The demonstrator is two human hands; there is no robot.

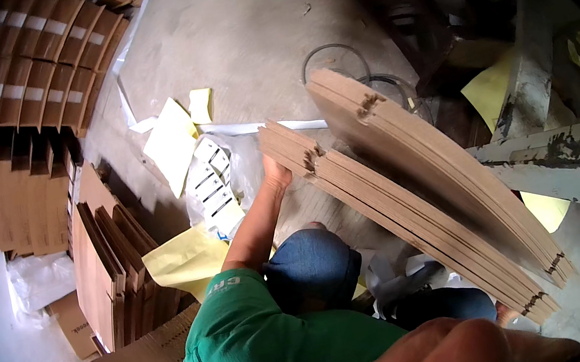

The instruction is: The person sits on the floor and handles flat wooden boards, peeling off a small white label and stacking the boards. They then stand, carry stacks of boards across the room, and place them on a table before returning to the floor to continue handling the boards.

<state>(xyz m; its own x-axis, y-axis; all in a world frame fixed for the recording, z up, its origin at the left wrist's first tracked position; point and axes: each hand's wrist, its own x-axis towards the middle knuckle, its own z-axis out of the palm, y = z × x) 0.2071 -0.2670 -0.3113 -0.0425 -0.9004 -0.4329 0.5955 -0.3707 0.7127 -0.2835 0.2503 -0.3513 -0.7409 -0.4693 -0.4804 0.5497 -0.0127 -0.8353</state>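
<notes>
My left hand [276,173] is closed around the upper left end of a bundle of flattened cardboard sheets [403,217]. Most of its fingers are hidden behind the bundle. The bundle stands on edge and runs slantwise down to the right, with torn notches in its edges. Just beyond it, a second brown cardboard bundle [447,155] stands nearly parallel, with a narrow gap between the two. A small patch of skin, apparently my right hand [507,313], shows beside the near bundle's lower right end; its fingers cannot be made out.
Tall stacks of folded cardboard [20,80] fill the far left, with leaning cardboard pieces [112,264] closer in. Yellow paper [172,143], printed labels [214,186] and clear plastic litter the floor. A black cable [333,47] lies coiled beyond the bundles. A worn metal frame [554,156] stands right.
</notes>
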